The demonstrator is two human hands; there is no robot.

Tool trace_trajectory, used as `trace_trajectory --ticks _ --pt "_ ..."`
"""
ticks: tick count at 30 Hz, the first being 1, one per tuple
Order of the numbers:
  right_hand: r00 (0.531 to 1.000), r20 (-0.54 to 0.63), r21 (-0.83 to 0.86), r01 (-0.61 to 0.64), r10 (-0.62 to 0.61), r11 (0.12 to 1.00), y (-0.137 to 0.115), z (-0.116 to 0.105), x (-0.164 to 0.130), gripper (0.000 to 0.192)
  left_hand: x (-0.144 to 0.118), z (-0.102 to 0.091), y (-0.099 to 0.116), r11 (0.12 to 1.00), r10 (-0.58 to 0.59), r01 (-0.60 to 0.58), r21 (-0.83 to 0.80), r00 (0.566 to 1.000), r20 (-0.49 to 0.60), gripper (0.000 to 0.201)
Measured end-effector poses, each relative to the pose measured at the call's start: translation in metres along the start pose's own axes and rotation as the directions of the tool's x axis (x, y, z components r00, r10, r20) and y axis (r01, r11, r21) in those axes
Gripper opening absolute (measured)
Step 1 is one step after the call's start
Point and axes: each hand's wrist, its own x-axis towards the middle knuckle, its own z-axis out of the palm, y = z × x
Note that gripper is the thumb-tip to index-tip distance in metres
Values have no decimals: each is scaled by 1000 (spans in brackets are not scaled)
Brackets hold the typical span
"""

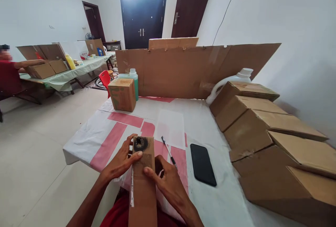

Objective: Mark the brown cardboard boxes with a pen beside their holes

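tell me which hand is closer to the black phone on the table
Right. The right hand rests on the long cardboard box, just left of the black phone, with the pen between them. The left hand holds the box's far side, farther from the phone.

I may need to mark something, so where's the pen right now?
In the head view the pen lies on the table cloth just beyond the right hand, between the cardboard strip and the black phone.
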Motion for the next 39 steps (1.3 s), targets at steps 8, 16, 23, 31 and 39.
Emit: trace_trajectory --ticks 8,16,23,31,39 --pt "967 -255 -157 -62 20 986 13 -26 9 46 3 20 0 991 121 -128 -42 983 -136 71" --pt "902 -316 -458 -416 294 786 86 -35 30 12 15 34 -3 967 77 -82 -241 997 -33 87" --pt "933 -284 -285 -303 222 909 102 -48 46 19 25 44 -1 959 119 -103 -266 992 43 99" --pt "873 -484 397 169 49 902 30 -66 22 29 23 44 -4 966 110 -92 -242 992 62 102" --pt "935 -291 428 317 -203 846 -34 -26 4 15 24 50 -2 973 179 -176 -148 984 9 94"
